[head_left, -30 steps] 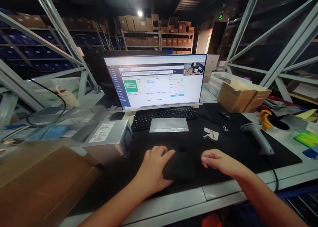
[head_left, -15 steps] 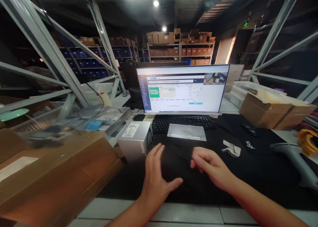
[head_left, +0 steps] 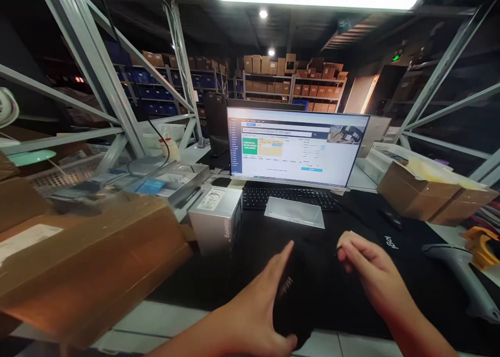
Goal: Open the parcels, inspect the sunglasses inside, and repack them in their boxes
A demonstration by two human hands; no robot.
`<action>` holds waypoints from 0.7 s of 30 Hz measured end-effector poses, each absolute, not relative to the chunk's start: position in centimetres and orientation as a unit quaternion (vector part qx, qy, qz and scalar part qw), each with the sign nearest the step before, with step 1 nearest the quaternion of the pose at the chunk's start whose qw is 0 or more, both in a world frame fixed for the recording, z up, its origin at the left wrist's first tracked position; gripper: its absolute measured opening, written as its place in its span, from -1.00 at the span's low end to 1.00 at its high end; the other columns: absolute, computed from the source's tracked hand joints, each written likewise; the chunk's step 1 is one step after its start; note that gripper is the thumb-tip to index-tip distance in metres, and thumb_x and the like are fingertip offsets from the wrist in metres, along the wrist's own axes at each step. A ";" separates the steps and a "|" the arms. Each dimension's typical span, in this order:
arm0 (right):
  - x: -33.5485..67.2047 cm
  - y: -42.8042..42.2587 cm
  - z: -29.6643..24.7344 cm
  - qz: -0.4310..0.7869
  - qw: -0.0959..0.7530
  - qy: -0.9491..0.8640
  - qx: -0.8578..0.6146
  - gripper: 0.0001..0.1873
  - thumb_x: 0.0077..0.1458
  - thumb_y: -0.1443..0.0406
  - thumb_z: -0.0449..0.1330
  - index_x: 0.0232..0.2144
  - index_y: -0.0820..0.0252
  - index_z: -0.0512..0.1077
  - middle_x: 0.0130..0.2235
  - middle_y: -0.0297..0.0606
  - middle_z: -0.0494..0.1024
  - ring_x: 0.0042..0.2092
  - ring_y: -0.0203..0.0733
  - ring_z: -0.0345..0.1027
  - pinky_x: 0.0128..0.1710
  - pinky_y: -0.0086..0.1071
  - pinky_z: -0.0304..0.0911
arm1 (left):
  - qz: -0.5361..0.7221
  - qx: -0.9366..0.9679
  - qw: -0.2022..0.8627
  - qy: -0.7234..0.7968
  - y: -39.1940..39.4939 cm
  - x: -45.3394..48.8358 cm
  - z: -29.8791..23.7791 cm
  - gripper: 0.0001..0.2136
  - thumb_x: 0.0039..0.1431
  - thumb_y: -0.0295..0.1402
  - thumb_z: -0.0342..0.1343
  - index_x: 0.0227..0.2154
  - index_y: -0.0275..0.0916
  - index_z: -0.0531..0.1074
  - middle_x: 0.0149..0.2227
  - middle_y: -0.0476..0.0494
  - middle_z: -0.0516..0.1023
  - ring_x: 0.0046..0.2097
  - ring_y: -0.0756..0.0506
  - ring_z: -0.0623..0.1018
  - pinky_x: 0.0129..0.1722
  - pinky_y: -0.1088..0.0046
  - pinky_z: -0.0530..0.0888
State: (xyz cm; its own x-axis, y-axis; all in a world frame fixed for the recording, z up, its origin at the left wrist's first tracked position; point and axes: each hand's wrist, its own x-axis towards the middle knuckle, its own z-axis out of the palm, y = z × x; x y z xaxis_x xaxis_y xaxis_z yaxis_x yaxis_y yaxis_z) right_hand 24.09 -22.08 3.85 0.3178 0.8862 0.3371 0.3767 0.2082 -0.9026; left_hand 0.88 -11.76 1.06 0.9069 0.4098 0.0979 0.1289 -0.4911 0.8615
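Observation:
A dark, soft-looking item with pale lettering [head_left: 287, 287], perhaps a pouch, lies in front of me; its outline blends into the black desk mat [head_left: 219, 279]. My left hand [head_left: 261, 305] rests at its left side, thumb and fingers spread apart. Off to the right, my right hand [head_left: 367, 266] is closed in a pinch. A small black bit shows at its fingertips, too dark to name. Left of the hands stands a silver-grey box [head_left: 213, 221] with a white label. Beyond them, a shallow translucent tray [head_left: 295, 212] sits before the keyboard [head_left: 289, 198].
A monitor [head_left: 292, 149] stands behind the keyboard. At left is a large cardboard box [head_left: 97, 263]. On the right are a barcode scanner [head_left: 464, 279], a mouse [head_left: 389, 218] and a smaller carton [head_left: 417, 190]. Metal frame posts [head_left: 94, 71] rise on both sides.
My right hand has moved right and now covers most of the crumpled white paper. My left hand has come nearer and to the right, and the pale lettering has come into sight. The view has tilted up.

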 end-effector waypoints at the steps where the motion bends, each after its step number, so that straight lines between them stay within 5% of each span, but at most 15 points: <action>1: 24.7 -21.7 4.1 0.208 0.560 -0.535 -0.597 -0.59 0.31 0.08 0.10 -0.53 0.15 0.40 -0.46 -0.35 0.34 -0.45 -0.30 0.20 -0.46 -0.44 0.14 | 0.135 0.878 0.438 0.135 -11.9 1.0 1.5 0.27 -0.25 -0.48 0.35 0.41 0.03 -0.44 0.43 -0.24 -0.04 0.38 -0.35 0.14 0.34 0.03 0.16; 8: 26.6 -19.9 1.7 0.193 0.477 -0.569 -0.642 -0.52 0.26 -0.03 0.07 -0.55 0.13 0.41 -0.50 -0.30 0.39 -0.41 -0.19 0.29 -0.39 -0.35 0.21 | 0.075 0.962 0.261 0.040 -11.3 2.0 2.2 0.31 -0.38 -0.43 0.44 0.41 0.05 -0.28 0.39 -0.37 0.03 0.27 -0.44 0.29 0.21 -0.07 0.30; 12: 28.0 -21.4 0.1 0.189 0.480 -0.545 -0.661 -0.64 0.24 -0.02 0.13 -0.10 0.01 0.51 -0.06 -0.19 0.57 -0.04 -0.02 0.46 -0.02 -0.23 0.35 | 0.156 0.973 0.143 0.093 -11.0 2.5 2.2 0.19 -0.22 -0.38 0.42 0.40 0.07 -0.23 0.36 -0.42 0.07 0.26 -0.41 0.31 0.13 -0.10 0.33; 16: 27.5 -23.5 -0.6 0.188 0.500 -0.594 -0.601 -0.15 0.12 -0.17 0.16 0.35 -0.10 0.05 0.35 -0.13 0.21 0.30 0.18 0.18 0.18 -0.05 0.28 | 0.198 0.977 -0.018 0.079 -11.4 3.6 2.7 -0.05 0.05 -0.33 0.29 0.40 0.10 -0.16 0.37 -0.40 0.09 0.19 -0.43 0.38 0.06 -0.08 0.40; 18: 26.8 -24.3 -1.0 0.147 0.469 -0.606 -0.625 0.01 -0.04 -0.16 0.31 0.35 -0.07 0.03 0.35 -0.09 0.21 0.31 0.27 0.16 0.20 0.01 0.27 | 0.215 0.973 -0.068 0.047 -11.7 4.4 2.5 -0.21 0.19 -0.29 0.19 0.38 0.15 -0.11 0.37 -0.33 0.11 0.17 -0.40 0.42 0.03 -0.03 0.43; 21: 27.2 -25.3 -1.4 0.099 0.443 -0.549 -0.701 -0.06 -0.11 -0.07 0.39 0.27 -0.09 0.15 0.27 -0.12 0.33 0.23 0.32 0.26 0.17 0.08 0.30 | 0.273 0.961 -0.045 0.019 -10.8 5.6 1.2 -0.24 0.22 -0.08 0.17 0.38 -0.01 -0.06 0.37 -0.34 0.13 0.26 -0.34 0.34 0.18 -0.01 0.36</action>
